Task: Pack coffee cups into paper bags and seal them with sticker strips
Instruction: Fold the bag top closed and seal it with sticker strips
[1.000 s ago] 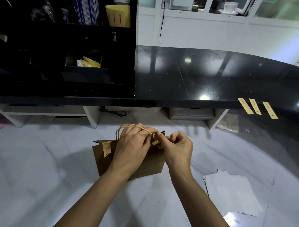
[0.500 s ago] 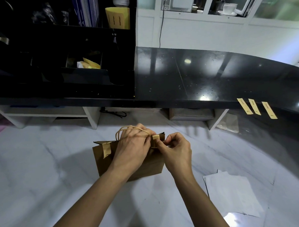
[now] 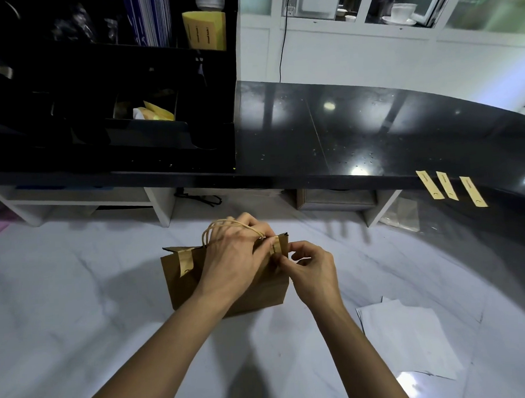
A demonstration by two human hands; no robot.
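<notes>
A brown paper bag (image 3: 184,289) with rope handles stands upright on the white marble counter (image 3: 64,297). One tan sticker strip (image 3: 185,261) is folded over its top edge on the left. My left hand (image 3: 236,257) grips the bag's top near the handles. A second sticker strip (image 3: 274,245) lies over the top edge on the right, and my right hand (image 3: 311,269) pinches its lower end against the bag's front. The bag's contents are hidden.
Three spare sticker strips (image 3: 450,187) hang from the edge of the raised black counter (image 3: 342,135) at right. White backing sheets (image 3: 408,340) lie on the marble at lower right. A dark organiser (image 3: 149,125) with packets stands at upper left.
The right-hand strip has been folded down over the bag's top edge. My right hand moved slightly down and right along it; my left hand stayed on the bag's top.
</notes>
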